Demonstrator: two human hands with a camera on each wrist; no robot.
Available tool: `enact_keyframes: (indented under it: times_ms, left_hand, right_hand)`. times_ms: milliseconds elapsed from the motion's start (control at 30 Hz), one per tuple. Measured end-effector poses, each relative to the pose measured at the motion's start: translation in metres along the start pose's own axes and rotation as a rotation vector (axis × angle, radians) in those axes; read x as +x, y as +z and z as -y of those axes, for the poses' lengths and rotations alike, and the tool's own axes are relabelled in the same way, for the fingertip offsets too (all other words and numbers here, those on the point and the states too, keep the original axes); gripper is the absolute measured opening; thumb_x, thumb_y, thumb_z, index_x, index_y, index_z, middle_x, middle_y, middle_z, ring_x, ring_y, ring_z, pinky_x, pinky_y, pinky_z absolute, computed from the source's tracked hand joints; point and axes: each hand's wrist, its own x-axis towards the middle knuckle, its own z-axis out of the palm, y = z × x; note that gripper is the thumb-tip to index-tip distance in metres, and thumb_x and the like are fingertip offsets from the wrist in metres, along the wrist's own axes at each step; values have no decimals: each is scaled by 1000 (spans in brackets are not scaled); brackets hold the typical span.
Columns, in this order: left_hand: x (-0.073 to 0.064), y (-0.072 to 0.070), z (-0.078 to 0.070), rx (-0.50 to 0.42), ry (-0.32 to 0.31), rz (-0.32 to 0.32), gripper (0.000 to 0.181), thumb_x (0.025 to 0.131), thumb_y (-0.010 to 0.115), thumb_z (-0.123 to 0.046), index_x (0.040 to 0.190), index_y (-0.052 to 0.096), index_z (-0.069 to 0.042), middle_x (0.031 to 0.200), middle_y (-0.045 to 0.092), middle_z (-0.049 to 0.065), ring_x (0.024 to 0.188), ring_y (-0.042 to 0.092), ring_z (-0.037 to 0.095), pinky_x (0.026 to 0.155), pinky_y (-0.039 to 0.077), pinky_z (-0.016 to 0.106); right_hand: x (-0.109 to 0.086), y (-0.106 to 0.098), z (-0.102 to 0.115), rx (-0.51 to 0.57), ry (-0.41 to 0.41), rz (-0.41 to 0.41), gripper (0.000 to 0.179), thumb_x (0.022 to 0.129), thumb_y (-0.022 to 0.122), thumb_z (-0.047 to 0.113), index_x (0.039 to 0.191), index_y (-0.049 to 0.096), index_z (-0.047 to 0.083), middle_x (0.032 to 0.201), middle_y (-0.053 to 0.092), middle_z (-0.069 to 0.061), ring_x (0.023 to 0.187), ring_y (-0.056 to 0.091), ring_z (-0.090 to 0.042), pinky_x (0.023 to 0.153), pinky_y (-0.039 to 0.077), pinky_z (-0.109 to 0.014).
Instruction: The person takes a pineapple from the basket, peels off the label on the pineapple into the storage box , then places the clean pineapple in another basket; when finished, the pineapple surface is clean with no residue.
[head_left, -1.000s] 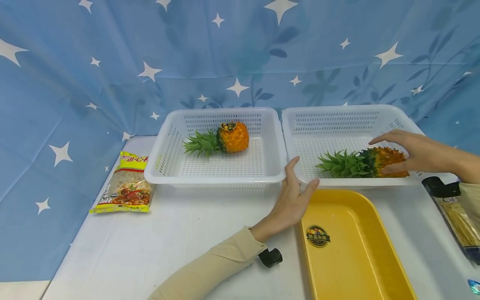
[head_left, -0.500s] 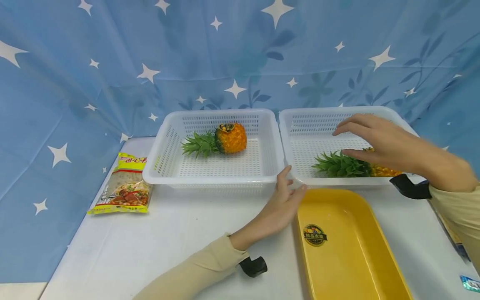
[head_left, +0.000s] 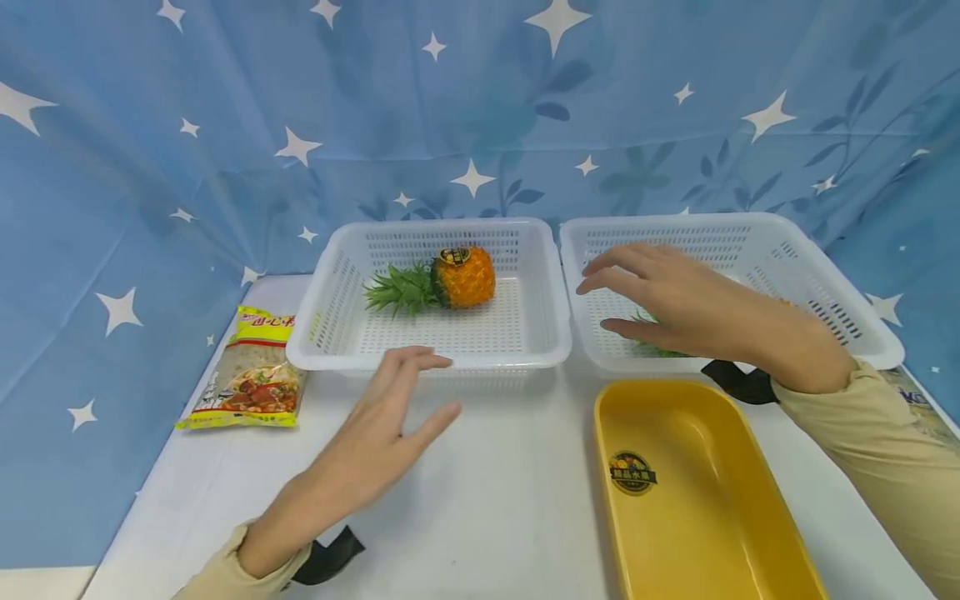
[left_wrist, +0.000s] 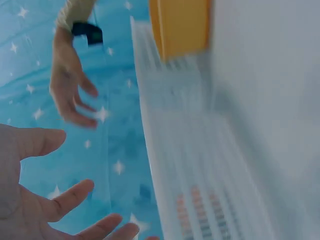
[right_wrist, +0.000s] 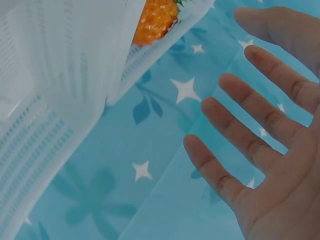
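In the head view a pineapple (head_left: pixel 467 279) lies on its side in the left white basket (head_left: pixel 450 362), leaves to the left. My left hand (head_left: pixel 375 433) hovers in front of that basket, fingers spread and holding nothing. Over the right white basket (head_left: pixel 840 283) is my right hand (head_left: pixel 660 296), fingers loosely bent with nothing in them. It largely hides a second pineapple, of which a few green leaves (head_left: pixel 660 348) show. Both hands appear empty in the wrist views too. In the right wrist view the orange pineapple (right_wrist: pixel 154 24) shows beyond a basket wall.
A yellow tray (head_left: pixel 611 533) with a round sticker stands in front of the right basket. Left of the left basket lies a noodle packet (head_left: pixel 251 375). Another packet (head_left: pixel 918 404) sits at the far right, partly behind the right sleeve. A blue star-patterned curtain (head_left: pixel 420 100) hangs behind.
My right hand has come off the pineapple in the right basket, rising and moving left. My left hand has left the baskets' meeting corner and moved left. Both pineapples stay in their baskets.
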Motion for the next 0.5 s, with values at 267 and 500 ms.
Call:
enact_keyframes:
  times_ms: [267, 500]
  left_hand:
    - [2, -41, 53, 197, -50, -359, 62, 101, 73, -30, 148, 46, 0, 155, 32, 27, 142, 31, 46, 110, 32, 67]
    - [10, -47, 96, 129, -187, -476, 88, 95, 80, -29, 157, 27, 4, 152, 25, 31, 134, 32, 48, 107, 33, 64]
  right_hand:
    - [24, 17, -7, 70, -26, 14, 50, 85, 86, 3, 128, 62, 7, 126, 62, -9, 114, 61, -29, 97, 53, -53]
    - [63, 23, -23, 161, 38, 68, 45, 94, 78, 6, 133, 57, 3, 133, 58, -13, 121, 58, -33, 104, 49, -52]
